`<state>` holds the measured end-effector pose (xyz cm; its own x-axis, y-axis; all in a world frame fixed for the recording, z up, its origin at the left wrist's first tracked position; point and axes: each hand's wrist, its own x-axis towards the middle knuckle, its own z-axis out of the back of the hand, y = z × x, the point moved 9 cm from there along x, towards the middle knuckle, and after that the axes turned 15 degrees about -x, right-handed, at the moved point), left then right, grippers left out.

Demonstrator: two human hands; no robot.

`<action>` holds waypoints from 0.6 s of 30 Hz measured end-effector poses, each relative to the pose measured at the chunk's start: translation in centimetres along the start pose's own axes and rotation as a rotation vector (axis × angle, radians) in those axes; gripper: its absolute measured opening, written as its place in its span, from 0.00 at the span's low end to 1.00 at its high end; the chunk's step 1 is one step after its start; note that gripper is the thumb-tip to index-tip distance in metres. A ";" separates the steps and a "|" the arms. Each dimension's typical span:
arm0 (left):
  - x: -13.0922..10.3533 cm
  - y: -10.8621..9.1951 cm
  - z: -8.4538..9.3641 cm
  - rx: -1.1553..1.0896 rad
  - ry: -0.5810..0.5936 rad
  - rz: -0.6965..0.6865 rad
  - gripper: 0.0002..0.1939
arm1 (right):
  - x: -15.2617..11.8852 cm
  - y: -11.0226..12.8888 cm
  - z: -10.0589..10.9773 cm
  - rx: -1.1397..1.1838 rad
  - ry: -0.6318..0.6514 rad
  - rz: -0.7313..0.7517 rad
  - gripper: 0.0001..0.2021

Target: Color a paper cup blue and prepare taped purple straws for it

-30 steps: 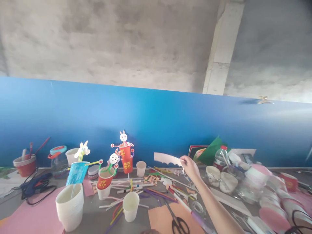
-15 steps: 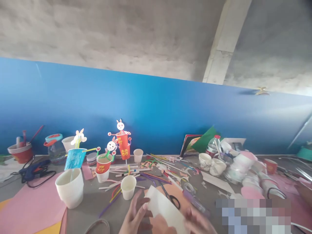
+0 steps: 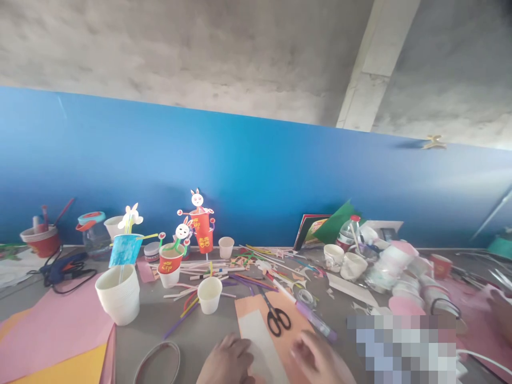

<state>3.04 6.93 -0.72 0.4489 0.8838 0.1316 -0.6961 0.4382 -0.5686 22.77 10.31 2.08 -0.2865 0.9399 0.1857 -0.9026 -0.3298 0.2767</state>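
A white paper strip (image 3: 262,341) lies on an orange sheet (image 3: 246,306) at the front of the grey table. My left hand (image 3: 230,358) rests at the strip's left edge, its fingers curled downward; whether they pinch anything is hidden. To the right of the strip, my right hand (image 3: 318,357) is over the orange sheet, fingers bent, with what lies under them not visible. Black-handled scissors (image 3: 279,321) lie on the orange sheet beyond the strip. A purple marker (image 3: 316,321) is just past my right hand.
Nearby are a white cup (image 3: 209,295), stacked white cups (image 3: 119,296), a tape roll (image 3: 306,297) and a grey ring (image 3: 158,362). Rabbit-faced cup figures (image 3: 170,261) stand behind. Pink paper (image 3: 60,325) covers the left. Another person's hand (image 3: 502,309) shows at far right.
The white paper has come down from between my hands onto the orange sheet. My left hand's spread fingers have curled down. The view has shifted slightly.
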 end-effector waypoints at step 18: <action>0.4 1.5 -0.9 0.161 -0.074 -0.140 0.16 | 6.2 6.6 2.0 -0.151 0.017 0.185 0.12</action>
<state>2.70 7.75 -2.26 0.5091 0.8196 0.2627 -0.7129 0.5726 -0.4048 15.70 13.75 6.95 -0.4554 0.8668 0.2033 -0.8719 -0.4804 0.0948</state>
